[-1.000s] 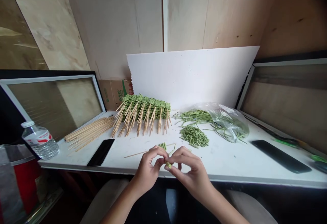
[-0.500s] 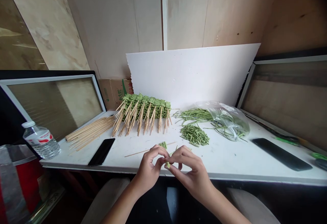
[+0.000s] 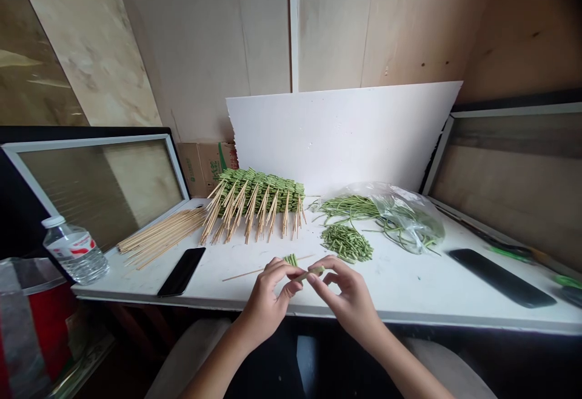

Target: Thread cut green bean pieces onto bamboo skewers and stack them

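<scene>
In front of the table's edge, my left hand (image 3: 268,290) and my right hand (image 3: 345,284) meet with closed fingertips. Between them they pinch a short pale-green piece of long bean (image 3: 317,270), one end showing at the right fingers. Just beyond my hands, several bean pieces (image 3: 291,259) sit side by side on a thin wooden skewer (image 3: 240,275) lying on the table; my fingers partly hide it. A heap of cut bean pieces (image 3: 346,242) lies behind my right hand.
Stacked bean skewers (image 3: 261,184) stand at the back, sticks pointing forward. Loose skewers (image 3: 161,235) and a black phone (image 3: 182,271) lie left, near a water bottle (image 3: 75,250). Long beans (image 3: 350,206), a clear plastic bag (image 3: 411,217) and a dark flat object (image 3: 500,278) are on the right.
The bean piece has turned from pointing toward me to lying crosswise between my fingertips. My right fingers have risen slightly, and my hands have drawn a little apart.
</scene>
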Available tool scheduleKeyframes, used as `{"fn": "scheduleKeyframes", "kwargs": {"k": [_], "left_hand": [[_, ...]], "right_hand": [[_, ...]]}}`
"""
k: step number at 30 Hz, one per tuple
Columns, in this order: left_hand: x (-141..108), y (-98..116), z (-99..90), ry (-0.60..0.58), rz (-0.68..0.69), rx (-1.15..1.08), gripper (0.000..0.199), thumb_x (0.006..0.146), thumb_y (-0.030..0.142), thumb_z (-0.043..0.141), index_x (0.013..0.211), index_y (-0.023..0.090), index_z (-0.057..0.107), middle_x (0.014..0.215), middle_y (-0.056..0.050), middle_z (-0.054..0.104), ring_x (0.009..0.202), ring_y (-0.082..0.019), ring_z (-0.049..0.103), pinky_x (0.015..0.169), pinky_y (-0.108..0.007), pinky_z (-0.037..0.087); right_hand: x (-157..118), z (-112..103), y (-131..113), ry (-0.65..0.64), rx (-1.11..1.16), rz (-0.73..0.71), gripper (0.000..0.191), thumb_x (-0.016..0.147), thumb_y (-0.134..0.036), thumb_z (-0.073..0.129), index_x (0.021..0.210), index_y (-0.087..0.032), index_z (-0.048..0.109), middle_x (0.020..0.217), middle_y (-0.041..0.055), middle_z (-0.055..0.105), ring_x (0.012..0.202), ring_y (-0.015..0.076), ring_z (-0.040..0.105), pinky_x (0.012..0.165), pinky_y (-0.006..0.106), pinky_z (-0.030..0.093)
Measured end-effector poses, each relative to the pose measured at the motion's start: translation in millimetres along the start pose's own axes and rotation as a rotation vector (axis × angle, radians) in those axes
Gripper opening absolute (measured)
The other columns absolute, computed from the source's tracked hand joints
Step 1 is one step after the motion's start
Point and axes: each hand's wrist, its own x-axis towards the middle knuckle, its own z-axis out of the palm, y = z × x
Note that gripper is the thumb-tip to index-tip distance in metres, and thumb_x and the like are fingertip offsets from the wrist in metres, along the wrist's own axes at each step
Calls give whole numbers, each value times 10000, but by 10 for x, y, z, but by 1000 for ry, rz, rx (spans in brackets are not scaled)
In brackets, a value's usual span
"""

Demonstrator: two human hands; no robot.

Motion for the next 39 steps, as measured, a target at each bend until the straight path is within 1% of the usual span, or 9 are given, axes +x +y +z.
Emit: {"fn": "scheduleKeyframes", "kwargs": {"k": [6, 11, 15, 20, 26, 28, 30, 33, 39], "left_hand": [[58, -64, -65, 74, 98, 234, 150, 1006, 278, 630, 1083, 224, 747, 963, -89, 728, 973, -255, 638, 854, -385, 514], [202, -150, -54, 49, 165, 389, 134, 1000, 282, 639, 1039, 240, 759, 949, -76, 754, 936, -258, 647, 848, -403, 482], [378, -204, -7, -4, 161, 423, 124, 997, 264, 639, 988, 240, 760, 945, -59, 772, 943, -255, 657, 891, -412, 442], [598, -379, 65, -83, 52, 379, 139, 992, 267, 631, 964, 240, 764, 952, -54, 791, 936, -261, 680, 939, -425, 419], [859, -681, 183, -176, -6, 275, 260, 943, 118, 538, 851, 221, 760, 887, -54, 777, 912, -242, 658, 1027, -447, 389], [949, -760, 206, -191, -41, 216, 262, 935, 132, 530, 817, 207, 752, 879, -61, 768, 891, -235, 650, 976, -421, 430], [1032, -830, 225, -202, -73, 165, 265, 948, 190, 529, 791, 188, 743, 831, -66, 750, 819, -219, 646, 851, -367, 477], [1132, -927, 261, -223, -122, 71, 298, 963, 276, 516, 788, 163, 729, 756, -55, 710, 727, -192, 629, 711, -309, 481], [1265, -1059, 350, -236, -168, -63, 333, 952, 356, 535, 738, 148, 682, 705, -36, 654, 677, -173, 580, 674, -297, 460]], "right_hand": [[89, -186, 177, -102, -64, 64, 223, 938, -450, 693, 991, -235, 711, 1012, 65, 718, 943, 222, 672, 732, 318, 561], [186, -214, 213, -92, -281, -108, 217, 921, -460, 726, 1012, -266, 755, 949, 67, 733, 947, 259, 627, 830, 407, 537], [306, -182, 260, -47, -351, -179, 234, 949, -485, 683, 959, -269, 772, 859, 73, 726, 916, 277, 592, 831, 438, 508], [463, -197, 483, 3, -412, -202, 268, 940, -524, 675, 918, -283, 791, 836, 75, 729, 949, 300, 570, 852, 459, 490], [665, -257, 766, 34, -462, -199, 323, 935, -560, 661, 869, -290, 825, 833, 83, 753, 1036, 329, 547, 959, 538, 442], [748, -285, 820, 33, -421, -179, 340, 904, -592, 688, 835, -290, 830, 812, 85, 755, 1044, 330, 537, 975, 555, 439], [830, -317, 873, 34, -354, -141, 365, 854, -629, 727, 812, -282, 831, 798, 91, 750, 1054, 328, 538, 970, 551, 458], [935, -364, 977, 52, -262, -66, 421, 782, -673, 772, 807, -257, 833, 843, 104, 741, 1078, 322, 570, 957, 525, 491], [1057, -440, 1153, 57, -176, 18, 403, 716, -620, 829, 793, -224, 831, 888, 109, 752, 1047, 315, 620, 970, 508, 486]]}}
